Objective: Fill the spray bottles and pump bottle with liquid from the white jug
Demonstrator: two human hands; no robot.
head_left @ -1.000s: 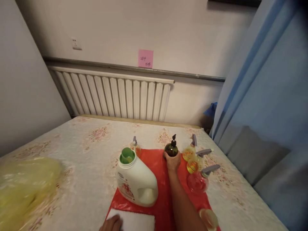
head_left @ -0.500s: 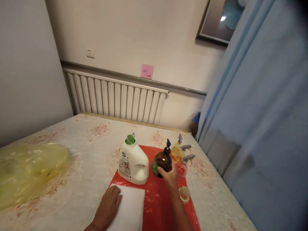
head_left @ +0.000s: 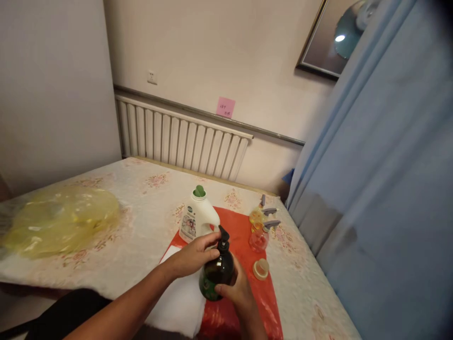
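A dark brown pump bottle with a green label and a black pump head is held close in front of me, over the red sheet and the white cloth. My right hand is wrapped round its body from the right, thumb across the front. My left hand reaches in from the left, its thumb and fingers closed at the bottle's neck by the pump head; the fingertips behind are partly hidden. Just beyond stands a white jug with a green opening.
Spray bottles with grey triggers, one pink and at least one yellow, stand at right. A pale cup-like cap lies on the red sheet. The folded white cloth is at front, a yellow plastic bag at left.
My left hand has left the white cloth and come to the pump bottle's neck. My right hand has brought the bottle nearer and left. The camera view has shifted.
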